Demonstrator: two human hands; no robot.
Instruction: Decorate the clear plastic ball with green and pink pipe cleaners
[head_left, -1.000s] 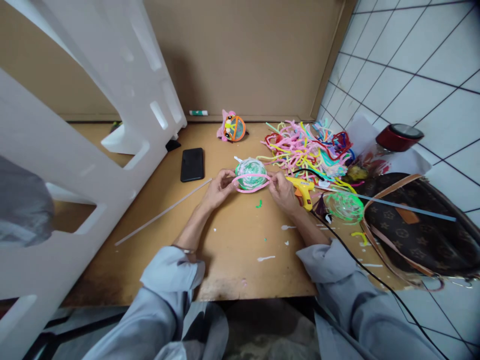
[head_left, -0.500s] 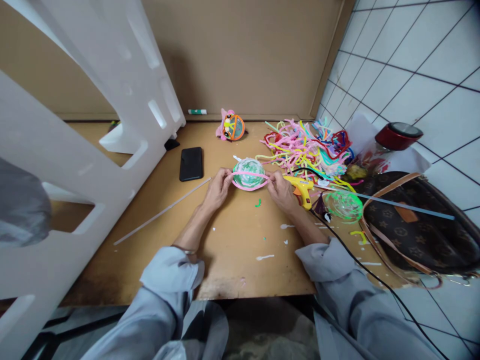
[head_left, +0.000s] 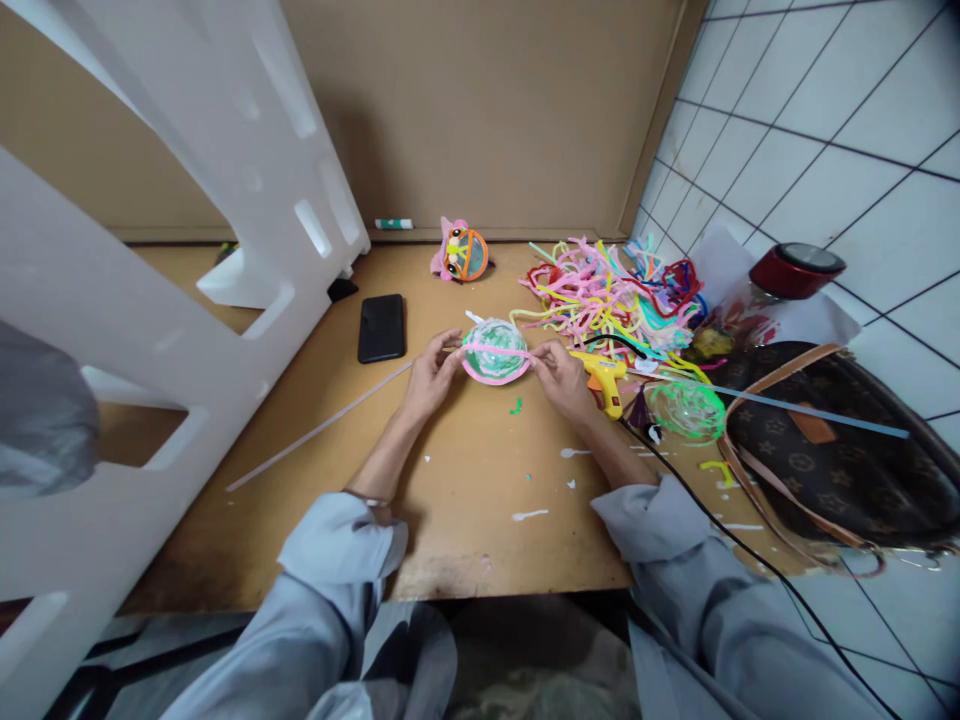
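A round clear piece [head_left: 491, 334] with green and white streaks sits on the table before me, its lower rim edged in pink. Across its middle runs a pink pipe cleaner [head_left: 495, 349], pulled nearly straight. My left hand [head_left: 433, 372] pinches the left end of that strip, fingers closed at the rim. At the opposite side my right hand [head_left: 559, 374] pinches the other end between thumb and fingers. Just beyond my right hand lies a yellow glue gun [head_left: 606, 378] with a black cord.
A heap of coloured pipe cleaners [head_left: 607, 300] lies at the back right. Nearby are a second green-streaked round piece [head_left: 686, 412], a brown handbag [head_left: 847, 450] and a red-lidded jar [head_left: 796, 272]. A black phone [head_left: 382, 328], a glue stick [head_left: 322, 428] and a decorated ball [head_left: 466, 254] lie leftward and behind.
My hands have come slightly closer together, and the right one has shifted a little left. The pink strip now lies closer against the round piece.
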